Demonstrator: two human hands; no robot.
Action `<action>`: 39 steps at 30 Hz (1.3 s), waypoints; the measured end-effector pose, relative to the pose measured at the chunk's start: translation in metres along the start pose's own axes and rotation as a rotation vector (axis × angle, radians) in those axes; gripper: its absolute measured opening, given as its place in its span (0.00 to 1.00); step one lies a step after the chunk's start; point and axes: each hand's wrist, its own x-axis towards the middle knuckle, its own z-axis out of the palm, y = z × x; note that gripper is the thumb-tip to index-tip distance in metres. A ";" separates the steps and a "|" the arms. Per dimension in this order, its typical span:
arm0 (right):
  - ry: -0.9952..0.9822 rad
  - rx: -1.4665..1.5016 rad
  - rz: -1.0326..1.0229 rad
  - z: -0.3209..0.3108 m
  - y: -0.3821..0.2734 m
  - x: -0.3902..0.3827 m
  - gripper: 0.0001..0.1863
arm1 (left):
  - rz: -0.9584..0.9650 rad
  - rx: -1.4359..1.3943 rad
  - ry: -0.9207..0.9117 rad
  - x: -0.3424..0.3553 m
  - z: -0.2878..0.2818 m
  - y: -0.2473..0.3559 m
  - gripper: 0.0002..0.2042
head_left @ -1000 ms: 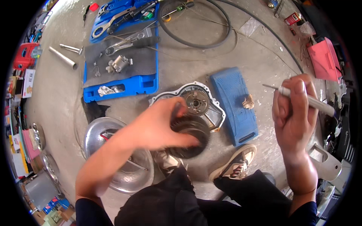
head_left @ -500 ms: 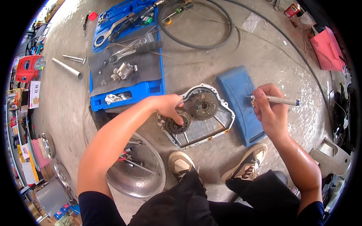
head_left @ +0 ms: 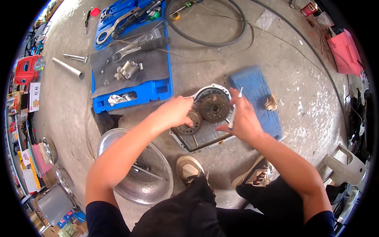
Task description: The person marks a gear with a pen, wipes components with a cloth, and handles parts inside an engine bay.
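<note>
A metal gear housing point(head_left: 184, 145) lies on the floor in front of my shoes. Inside it two toothed gears sit side by side, a large gear point(head_left: 215, 108) and a smaller gear point(head_left: 189, 127). My left hand point(head_left: 178, 112) grips the smaller one, its thumb pressed on the face near the centre; the other fingers are partly hidden. At the housing's right edge, beside the large gear, is my right hand point(head_left: 245, 118). It holds a slim white pen point(head_left: 234, 110), tip pointing away from me, with thumb and fingers spread apart around the pen.
A blue ribbed case point(head_left: 256, 91) with a crumpled tan scrap point(head_left: 271, 102) lies right of the housing. An open blue tool case point(head_left: 156, 93) with a dark cloth and tools is at the far left. A metal bowl point(head_left: 136, 191) stands near my left shoe. A hose point(head_left: 205, 42) coils beyond.
My right hand has moved left from over the blue case to the housing, turning the pen's tip away from me. The crumpled scrap is now uncovered. My left hand stays on the smaller gear.
</note>
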 end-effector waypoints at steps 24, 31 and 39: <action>0.176 -0.057 -0.234 0.050 0.006 0.027 0.42 | -0.295 0.163 0.558 -0.026 0.077 0.034 0.32; 0.164 -0.026 -0.322 0.047 0.016 0.032 0.39 | -0.179 0.186 0.473 -0.025 0.071 0.024 0.33; 0.141 0.010 -0.384 0.045 0.029 0.030 0.41 | -0.044 0.203 0.445 -0.027 0.063 0.020 0.32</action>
